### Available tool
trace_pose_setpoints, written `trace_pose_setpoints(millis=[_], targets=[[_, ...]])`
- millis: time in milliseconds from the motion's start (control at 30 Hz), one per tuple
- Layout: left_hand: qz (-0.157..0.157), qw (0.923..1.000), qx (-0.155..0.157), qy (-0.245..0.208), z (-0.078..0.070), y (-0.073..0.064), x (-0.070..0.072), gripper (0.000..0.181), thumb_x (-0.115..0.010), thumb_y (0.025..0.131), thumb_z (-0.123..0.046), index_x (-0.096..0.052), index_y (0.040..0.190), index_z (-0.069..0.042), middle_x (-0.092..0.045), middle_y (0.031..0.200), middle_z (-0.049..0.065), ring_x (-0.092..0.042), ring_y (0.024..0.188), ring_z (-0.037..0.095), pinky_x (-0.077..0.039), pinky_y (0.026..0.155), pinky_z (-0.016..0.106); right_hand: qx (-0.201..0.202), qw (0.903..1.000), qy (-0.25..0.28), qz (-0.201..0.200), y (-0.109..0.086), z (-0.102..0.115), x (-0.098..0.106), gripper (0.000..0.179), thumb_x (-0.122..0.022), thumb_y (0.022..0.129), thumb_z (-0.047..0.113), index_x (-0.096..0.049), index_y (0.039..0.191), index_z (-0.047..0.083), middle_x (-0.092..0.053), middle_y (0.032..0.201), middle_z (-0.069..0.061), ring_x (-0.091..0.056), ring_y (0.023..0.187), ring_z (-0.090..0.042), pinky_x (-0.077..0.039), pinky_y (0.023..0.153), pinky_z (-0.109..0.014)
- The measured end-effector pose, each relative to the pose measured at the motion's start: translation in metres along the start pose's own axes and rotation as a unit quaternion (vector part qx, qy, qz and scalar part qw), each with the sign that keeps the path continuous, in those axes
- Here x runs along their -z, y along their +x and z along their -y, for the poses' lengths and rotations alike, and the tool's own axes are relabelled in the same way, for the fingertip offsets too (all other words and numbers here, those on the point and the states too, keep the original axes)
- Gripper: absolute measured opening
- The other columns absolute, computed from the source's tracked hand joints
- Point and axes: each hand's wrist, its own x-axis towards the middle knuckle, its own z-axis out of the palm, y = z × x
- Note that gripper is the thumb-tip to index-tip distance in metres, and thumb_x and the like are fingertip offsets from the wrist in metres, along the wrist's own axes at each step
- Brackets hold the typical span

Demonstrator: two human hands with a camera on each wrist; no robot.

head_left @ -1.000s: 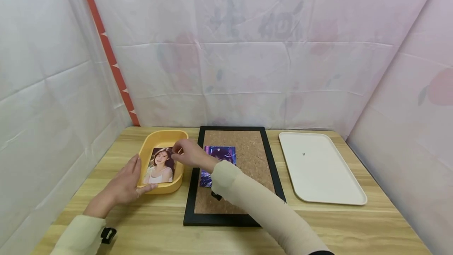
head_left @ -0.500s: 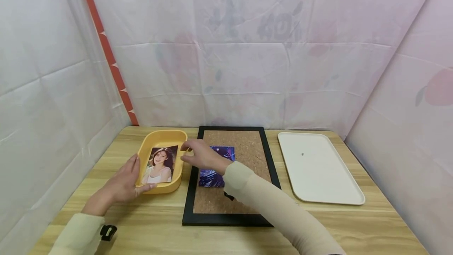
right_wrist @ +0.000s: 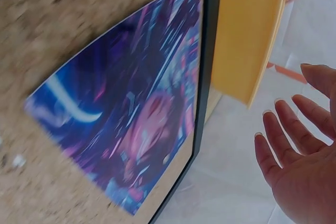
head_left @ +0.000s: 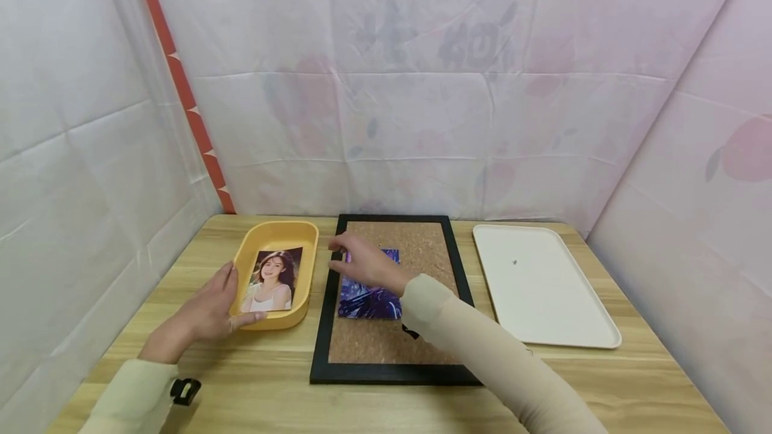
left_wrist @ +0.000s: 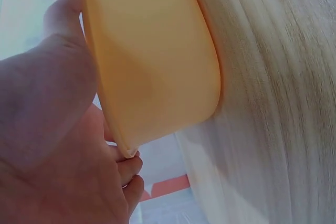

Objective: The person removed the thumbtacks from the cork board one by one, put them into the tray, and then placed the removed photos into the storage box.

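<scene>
My left hand (head_left: 202,313) grips the near-left rim of a yellow plastic box (head_left: 274,236), with the thumb on its near edge. From the left wrist view, curled fingers show at the rim corner of the box (left_wrist: 152,61). A portrait photo (head_left: 274,280) lies in the box, leaning a little toward its near rim. Over the left part of a black-framed cork board (head_left: 422,327) is my right hand (head_left: 364,261), holding nothing. Its fingers are spread loosely in the right wrist view. Below it a purple-blue picture card (right_wrist: 126,98) lies on the cork, with a small pale pin head near one edge.
To the right of the board lies a white tray (head_left: 555,300) with a small dark spot on it. The wooden table (head_left: 259,387) is bounded by white printed cloth (head_left: 416,119) at the back and sides.
My right hand has moved right, from the yellow box and photo to above the picture card. The photo has shifted slightly within the box. My left hand stays on the rim.
</scene>
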Motion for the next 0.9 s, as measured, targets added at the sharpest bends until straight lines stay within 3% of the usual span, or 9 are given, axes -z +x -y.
trace_pose_setpoints(millis=[333,533,733,900], targets=[[0.000,0.9998,0.013,-0.017,0.002,0.003,0.001,0.127,-0.075,0.085,-0.062,-0.012,0.147,0.029,-0.013,0.154,0.049,-0.022,0.140,0.065,-0.026,0.113,0.070,0.030,0.9990,-0.004,-0.032,-0.008,-0.033,0.009,0.031,-0.069,0.099,0.017,-0.065,0.126,0.002,-0.068,0.124,-0.019,-0.064,0.117,-0.036,-0.052,0.100,-0.046],[-0.023,0.9995,0.010,-0.020,-0.003,0.002,-0.002,0.122,-0.077,0.083,-0.061,-0.019,0.149,0.024,-0.014,0.155,0.048,-0.022,0.139,0.065,-0.024,0.112,0.073,0.006,0.9995,-0.008,-0.031,-0.015,-0.050,0.015,0.035,-0.069,0.100,0.020,-0.063,0.130,0.003,-0.066,0.128,-0.018,-0.062,0.119,-0.035,-0.052,0.100,-0.047],[-0.056,0.9980,-0.012,-0.027,-0.013,0.004,-0.001,0.107,-0.075,0.087,-0.057,-0.029,0.153,0.014,-0.017,0.160,0.038,-0.018,0.145,0.058,-0.018,0.113,0.073,-0.015,0.9986,-0.028,-0.043,-0.019,-0.066,0.024,0.039,-0.067,0.101,0.022,-0.061,0.134,0.002,-0.065,0.131,-0.015,-0.061,0.122,-0.031,-0.051,0.102,-0.046],[-0.084,0.9941,-0.065,-0.022,-0.020,0.013,0.000,0.094,-0.074,0.091,-0.050,-0.036,0.153,0.009,-0.026,0.161,0.031,-0.018,0.149,0.053,-0.019,0.117,0.068,-0.018,0.9969,-0.047,-0.061,-0.022,-0.077,0.031,0.038,-0.069,0.100,0.021,-0.061,0.133,0.003,-0.063,0.128,-0.013,-0.060,0.120,-0.032,-0.052,0.100,-0.046]])
